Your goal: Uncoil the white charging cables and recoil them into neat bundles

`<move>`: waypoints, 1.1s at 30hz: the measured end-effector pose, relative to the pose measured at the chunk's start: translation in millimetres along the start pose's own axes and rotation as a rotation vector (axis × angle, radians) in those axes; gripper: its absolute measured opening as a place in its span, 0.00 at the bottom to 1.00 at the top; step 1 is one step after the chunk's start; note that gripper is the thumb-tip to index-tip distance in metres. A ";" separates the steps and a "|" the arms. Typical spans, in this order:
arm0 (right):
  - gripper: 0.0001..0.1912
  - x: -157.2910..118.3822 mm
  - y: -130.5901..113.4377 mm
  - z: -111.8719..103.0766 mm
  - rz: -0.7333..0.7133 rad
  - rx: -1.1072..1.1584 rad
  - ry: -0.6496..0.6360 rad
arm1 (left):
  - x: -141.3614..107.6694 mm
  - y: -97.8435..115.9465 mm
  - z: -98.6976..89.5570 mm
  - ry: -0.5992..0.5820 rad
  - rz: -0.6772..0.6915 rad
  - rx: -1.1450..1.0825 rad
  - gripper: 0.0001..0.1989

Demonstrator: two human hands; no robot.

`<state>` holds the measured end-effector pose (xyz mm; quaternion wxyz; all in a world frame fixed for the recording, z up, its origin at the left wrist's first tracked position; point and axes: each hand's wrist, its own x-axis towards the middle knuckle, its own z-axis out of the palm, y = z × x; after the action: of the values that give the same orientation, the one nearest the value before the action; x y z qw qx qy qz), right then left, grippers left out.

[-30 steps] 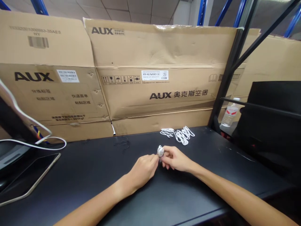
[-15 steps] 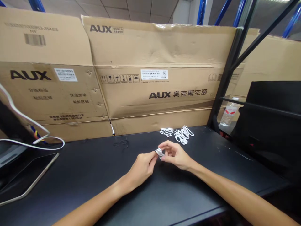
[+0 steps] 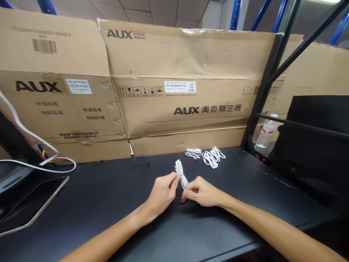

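A folded white cable bundle point(image 3: 179, 168) with a dark tie round its middle is held between my hands above the black table point(image 3: 114, 203). My left hand point(image 3: 163, 191) pinches it near the tie, at its left side. The fingers of my right hand point(image 3: 201, 191) are pinched together at the bundle's lower end, hiding that end. Behind them lie more coiled white cables, one coil point(image 3: 193, 153) to the left and a larger group point(image 3: 213, 157) to the right.
Large cardboard boxes point(image 3: 177, 62) stand along the back edge. Thin dark ties point(image 3: 141, 165) lie left of the bundle. A tablet-like object point(image 3: 29, 207) and a loose white cable point(image 3: 65, 159) are at left. A bottle point(image 3: 266, 134) and a black monitor point(image 3: 319, 145) are at right.
The bundle has turned and now shows lengthwise between my hands. My right hand has moved down to its lower end, while my left hand has stayed nearly in place.
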<state>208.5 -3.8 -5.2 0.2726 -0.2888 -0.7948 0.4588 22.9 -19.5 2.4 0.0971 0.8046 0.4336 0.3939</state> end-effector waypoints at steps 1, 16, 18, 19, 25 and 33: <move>0.25 1.5 2.4 0.8 0.021 -0.006 0.014 | -0.3 -0.4 -0.2 0.004 0.022 0.004 0.12; 0.16 4.8 -1.8 -8.7 -0.041 0.114 -0.009 | 2.8 -5.3 1.8 -0.294 -0.022 -0.199 0.16; 0.15 6.2 -0.7 -9.1 -0.043 0.116 0.024 | 5.2 -5.1 2.2 -0.316 -0.136 -0.290 0.19; 0.16 7.2 1.1 -8.7 -0.031 0.132 0.028 | 5.4 -5.6 2.6 -0.319 -0.166 -0.307 0.18; 0.17 12.5 17.3 -2.6 0.108 0.381 -0.021 | -2.5 -12.8 3.7 -0.234 0.062 -0.044 0.10; 0.12 5.7 -0.5 -6.3 -0.162 -0.224 0.161 | 5.1 -13.4 9.7 -0.345 -0.461 -0.584 0.13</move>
<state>208.9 3.6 -1.1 0.3377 -0.2883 -0.8373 0.3189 23.2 -5.6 -8.0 0.4785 0.6792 0.4498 0.3276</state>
